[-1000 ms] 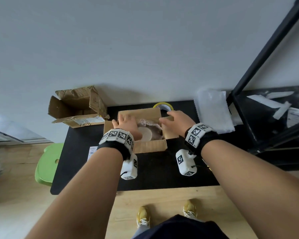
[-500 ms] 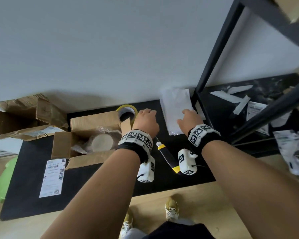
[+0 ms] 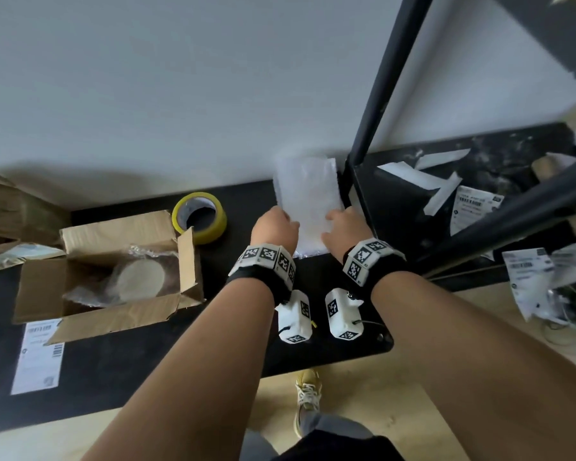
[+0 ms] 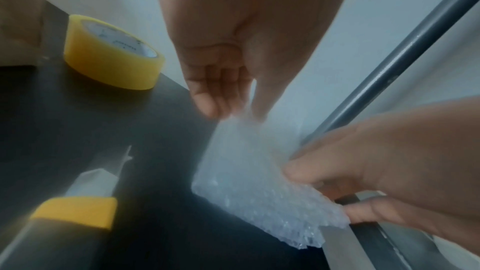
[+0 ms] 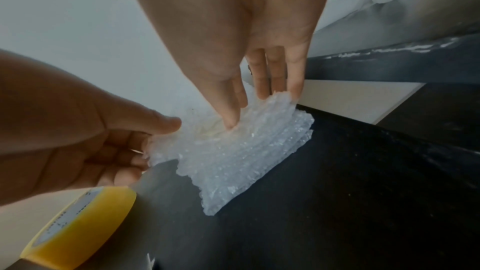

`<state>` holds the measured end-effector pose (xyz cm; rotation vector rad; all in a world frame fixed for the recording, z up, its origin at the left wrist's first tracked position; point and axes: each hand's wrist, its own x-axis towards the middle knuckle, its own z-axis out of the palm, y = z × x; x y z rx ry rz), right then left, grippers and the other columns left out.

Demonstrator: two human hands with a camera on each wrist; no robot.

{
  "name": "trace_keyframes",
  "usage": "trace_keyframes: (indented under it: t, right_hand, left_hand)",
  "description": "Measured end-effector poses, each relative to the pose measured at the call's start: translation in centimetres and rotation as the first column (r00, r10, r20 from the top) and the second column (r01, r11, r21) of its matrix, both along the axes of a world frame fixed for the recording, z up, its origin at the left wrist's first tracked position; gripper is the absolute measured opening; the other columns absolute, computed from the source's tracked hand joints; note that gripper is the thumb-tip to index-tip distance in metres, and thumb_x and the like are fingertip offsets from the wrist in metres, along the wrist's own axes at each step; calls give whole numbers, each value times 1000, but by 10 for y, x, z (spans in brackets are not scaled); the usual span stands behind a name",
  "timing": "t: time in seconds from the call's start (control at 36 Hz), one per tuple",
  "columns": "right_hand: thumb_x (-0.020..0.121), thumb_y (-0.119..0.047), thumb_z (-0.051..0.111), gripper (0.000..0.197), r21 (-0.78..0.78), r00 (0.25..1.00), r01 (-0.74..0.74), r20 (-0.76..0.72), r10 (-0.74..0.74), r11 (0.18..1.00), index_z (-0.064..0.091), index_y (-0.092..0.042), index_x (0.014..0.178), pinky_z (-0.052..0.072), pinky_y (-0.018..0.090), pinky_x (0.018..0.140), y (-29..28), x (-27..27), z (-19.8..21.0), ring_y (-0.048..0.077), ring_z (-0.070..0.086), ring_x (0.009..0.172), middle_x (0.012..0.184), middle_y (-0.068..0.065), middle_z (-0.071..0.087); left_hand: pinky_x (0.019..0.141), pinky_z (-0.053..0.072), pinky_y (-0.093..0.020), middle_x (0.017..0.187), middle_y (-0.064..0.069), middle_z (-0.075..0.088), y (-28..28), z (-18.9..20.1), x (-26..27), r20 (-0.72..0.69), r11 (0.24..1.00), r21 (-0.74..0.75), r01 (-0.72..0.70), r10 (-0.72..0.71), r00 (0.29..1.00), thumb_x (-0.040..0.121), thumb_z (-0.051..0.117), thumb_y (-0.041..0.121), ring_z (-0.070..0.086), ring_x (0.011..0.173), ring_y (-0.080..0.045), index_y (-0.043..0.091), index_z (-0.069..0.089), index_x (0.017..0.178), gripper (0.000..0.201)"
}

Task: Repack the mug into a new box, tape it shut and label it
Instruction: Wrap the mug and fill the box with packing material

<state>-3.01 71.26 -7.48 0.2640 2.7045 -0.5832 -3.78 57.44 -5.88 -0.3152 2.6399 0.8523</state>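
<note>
Cardboard of the new box (image 3: 113, 271) lay open on the black table (image 3: 147, 354), the wrapped mug (image 3: 137, 281) inside it. Beside the yellow tape roll (image 3: 200, 217) sat a folded bubble wrap stack (image 3: 308, 201). My left hand (image 3: 275, 229) pinched its left edge; my right hand (image 3: 345, 229) pinched its near corner. It looked light, limp and slippery, best taken by both edges.

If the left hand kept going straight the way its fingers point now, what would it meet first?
The left hand already pinches the near edge of the bubble wrap, so it would push further into that. Beyond lies the white wall; the depth there is unclear.
</note>
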Motion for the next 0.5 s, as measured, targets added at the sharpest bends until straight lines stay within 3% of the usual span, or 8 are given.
trace_keyframes:
  t: [0.11, 0.33, 0.5]
  right_hand:
    - [95, -15, 47, 40, 3, 1000, 20, -14, -20, 1000, 51, -13, 134, 44, 39, 95, 0, -1, 5, 32, 46, 122, 136, 14, 40]
    - [96, -23, 46, 44, -41, 992, 114, -48, -116, 993, 42, -8, 138, 43, 40, 94, -6, -4, 25, 33, 50, 120, 137, 16, 44]
    - [93, -35, 51, 55, -230, 965, 236, -55, -255, 944, 37, -7, 139, 51, 42, 88, -13, 0, 36, 32, 59, 103, 122, 12, 58]
  left_hand:
    - [71, 41, -29, 102, -5, 64, 2, 7, -3, -62, 1000, 18, 11, -10, 998, 92, 54, 17, 58, 90, -22, 11, 58, 101, 12]
    - [63, 39, -28, 88, -3, 59, -10, 20, -1, -100, 987, 141, -72, 87, 991, 91, 51, 12, 56, 79, -22, 15, 50, 90, 3]
    - [49, 35, -17, 77, 5, 52, -25, 30, 5, -132, 960, 260, -109, 147, 980, 91, 51, 8, 47, 61, -5, 14, 51, 92, 6]
